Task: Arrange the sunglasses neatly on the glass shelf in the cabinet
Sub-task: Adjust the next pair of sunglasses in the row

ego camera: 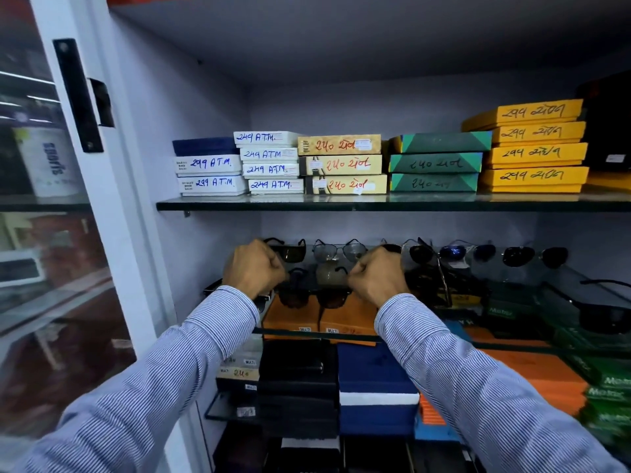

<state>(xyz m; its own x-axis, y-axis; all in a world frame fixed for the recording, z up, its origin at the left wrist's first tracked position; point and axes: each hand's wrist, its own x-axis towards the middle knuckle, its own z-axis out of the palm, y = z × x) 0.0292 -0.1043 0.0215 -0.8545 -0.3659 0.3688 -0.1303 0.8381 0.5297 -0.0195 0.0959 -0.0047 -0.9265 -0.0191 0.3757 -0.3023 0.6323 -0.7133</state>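
My left hand [254,268] and my right hand [375,278] are both closed in fists over the glass shelf [512,346]. Between them they hold a black pair of sunglasses with brown lenses [314,298], one hand at each end, its temple tips curling up between my knuckles. Along the back of the shelf stands a row of sunglasses: a dark square pair [292,252], a clear aviator pair [338,250], a dark pair [420,253], a blue-lensed pair [467,252] and a black round pair [534,256]. Another black pair [607,314] lies at the front right. A further pair [213,286] peeks out beside my left wrist.
The upper glass shelf [341,203] carries stacks of labelled white, yellow and green boxes. Orange boxes [321,319] show through the glass below, with black and blue boxes [375,377] lower down. The open cabinet door with a black handle [76,93] stands at the left.
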